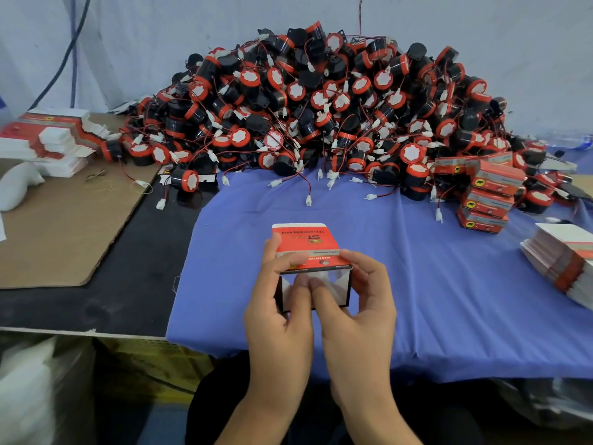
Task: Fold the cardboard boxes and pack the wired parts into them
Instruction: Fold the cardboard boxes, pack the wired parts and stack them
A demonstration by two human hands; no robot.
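Two stacks of flat blanks flank the heap of wired parts [321, 107]. Left stack [54, 139] sits at the heap's left foot. In front of the heap, over the blue cloth [433, 284] on the bench [128, 284]: left hand [279, 313], fingers curled round the left side of a half-folded red box [308, 245], thumb at its open end. Right hand [359, 316] grips the right side likewise, thumbs side by side. Folded boxes [487, 194] pile at the heap's right foot; right stack [564, 264] lies past that foot, nearer the person.
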